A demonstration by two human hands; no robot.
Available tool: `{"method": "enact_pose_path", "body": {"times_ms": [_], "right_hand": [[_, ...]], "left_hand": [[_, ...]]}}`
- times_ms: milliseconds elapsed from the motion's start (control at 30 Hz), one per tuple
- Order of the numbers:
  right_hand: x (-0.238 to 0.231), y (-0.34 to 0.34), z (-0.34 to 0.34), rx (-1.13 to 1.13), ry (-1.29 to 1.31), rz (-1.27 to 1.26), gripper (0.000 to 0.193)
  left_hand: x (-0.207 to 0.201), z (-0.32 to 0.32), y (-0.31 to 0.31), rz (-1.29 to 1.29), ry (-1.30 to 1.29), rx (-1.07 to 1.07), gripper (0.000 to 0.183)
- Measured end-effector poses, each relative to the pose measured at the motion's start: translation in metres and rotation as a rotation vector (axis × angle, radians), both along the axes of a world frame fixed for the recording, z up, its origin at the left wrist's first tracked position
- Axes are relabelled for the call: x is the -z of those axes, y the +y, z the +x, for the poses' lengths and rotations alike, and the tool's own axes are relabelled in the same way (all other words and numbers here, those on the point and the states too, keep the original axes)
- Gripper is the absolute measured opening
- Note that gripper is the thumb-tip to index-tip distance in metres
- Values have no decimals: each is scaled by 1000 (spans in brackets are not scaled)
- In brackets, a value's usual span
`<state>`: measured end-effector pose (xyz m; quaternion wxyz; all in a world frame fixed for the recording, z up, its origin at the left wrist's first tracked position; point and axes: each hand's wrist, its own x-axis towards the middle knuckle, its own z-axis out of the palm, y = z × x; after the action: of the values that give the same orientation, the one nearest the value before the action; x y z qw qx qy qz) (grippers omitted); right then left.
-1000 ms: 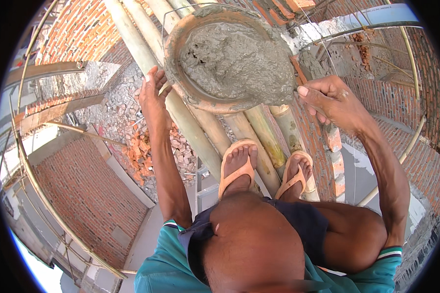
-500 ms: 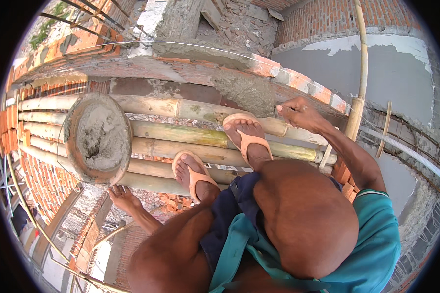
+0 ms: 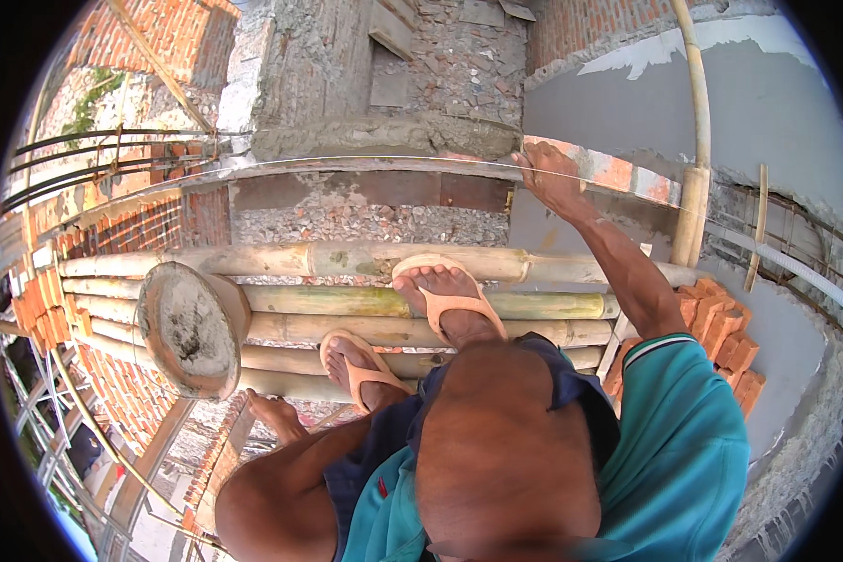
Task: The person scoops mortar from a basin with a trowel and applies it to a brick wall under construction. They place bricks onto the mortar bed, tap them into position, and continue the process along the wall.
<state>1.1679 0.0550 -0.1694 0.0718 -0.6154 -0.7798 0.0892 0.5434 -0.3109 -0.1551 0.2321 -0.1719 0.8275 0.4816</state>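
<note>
My right hand (image 3: 554,178) is closed at the brick wall's top edge, beside the right end of a long bed of wet grey mortar (image 3: 384,138). What its fingers grip is hidden. My left hand (image 3: 276,418) hangs low with loosely bent fingers, just below and right of a round bucket (image 3: 237,304), and holds nothing I can see. The bucket leans toward the left on the bamboo poles (image 3: 375,302), with grey mortar (image 3: 189,323) inside. A taut white string (image 3: 365,158) runs along the wall in front of the mortar bed.
My sandalled feet (image 3: 447,298) rest on the bamboo poles, with gaps showing the ground below. Stacked red bricks (image 3: 721,328) are at right, more bricks (image 3: 42,314) at left. An upright bamboo pole (image 3: 693,187) stands at right; bare steel rods (image 3: 103,155) stick out at left.
My right hand has moved up to the wall top; the mortar lump beside it is no longer over the poles. My left hand has dropped slightly, and the view has shifted.
</note>
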Motion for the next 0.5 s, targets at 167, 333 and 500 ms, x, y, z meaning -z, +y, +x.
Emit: {"method": "enact_pose_path", "body": {"times_ms": [167, 333, 500], "right_hand": [[12, -19, 1, -26, 39, 187, 24], [-3, -26, 3, -12, 79, 252, 26], [-31, -40, -5, 254, 247, -103, 29]], "left_hand": [[3, 25, 12, -109, 34, 10, 74], [3, 34, 21, -192, 57, 57, 75], [5, 35, 24, -240, 76, 92, 77]]}}
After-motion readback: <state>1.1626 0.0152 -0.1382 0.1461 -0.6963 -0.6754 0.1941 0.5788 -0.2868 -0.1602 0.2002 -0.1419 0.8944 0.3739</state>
